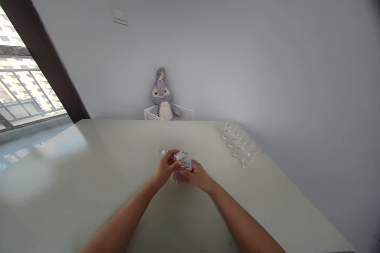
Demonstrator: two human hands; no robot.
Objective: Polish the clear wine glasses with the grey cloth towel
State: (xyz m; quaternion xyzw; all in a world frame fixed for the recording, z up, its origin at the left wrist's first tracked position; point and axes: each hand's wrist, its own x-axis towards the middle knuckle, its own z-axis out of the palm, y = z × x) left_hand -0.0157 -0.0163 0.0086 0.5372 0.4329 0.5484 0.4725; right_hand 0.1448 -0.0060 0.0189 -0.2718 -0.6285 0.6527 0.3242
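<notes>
While both forearms reach in over the pale, glossy table [118, 189] in the head view, the left hand [168, 167] pinches the upper left of a bunched, light-grey cloth [184, 160] between thumb and fingers. The right hand [196, 174] grips the cloth's right side, its fingers curled under the folds. The cloth is held between the two hands around the middle of the table, with one loose flap hanging below; whether something is wrapped inside cannot be told. Just beyond the left hand is a small clear glass object [161, 151]. Toward the table's far right corner stands a cluster of small, clear, stemmed-looking glasses [237, 138], well apart from the hands. Past the far edge, a grey plush rabbit with a white belly [161, 94] sits in a white perforated basket [186, 114] against the plain, pale wall [237, 47].
</notes>
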